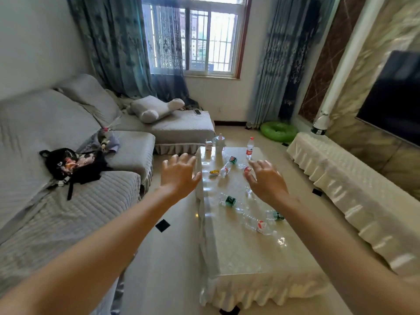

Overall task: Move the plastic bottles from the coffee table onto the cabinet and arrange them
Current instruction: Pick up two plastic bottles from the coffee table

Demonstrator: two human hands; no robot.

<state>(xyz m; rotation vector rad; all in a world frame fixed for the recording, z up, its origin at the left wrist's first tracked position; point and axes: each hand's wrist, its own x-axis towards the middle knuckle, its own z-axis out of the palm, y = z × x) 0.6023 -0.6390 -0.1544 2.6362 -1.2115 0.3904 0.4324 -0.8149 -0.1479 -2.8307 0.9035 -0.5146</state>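
Arms both extended forward over the cream cloth-covered coffee table, palms down. Left hand spread wide, fingers fanned, empty, above the table's left edge. Right hand likewise spread and empty, fingers slightly curled, above the table's middle. Clear plastic bottles lie on their sides on the tabletop: green-capped bottle between the hands, red-labelled crushed bottle nearer the camera, another green-capped one beside the right forearm. One red-labelled bottle stands upright at the far end. Long cabinet under white ruffled cloth sits right, well apart from the bottles.
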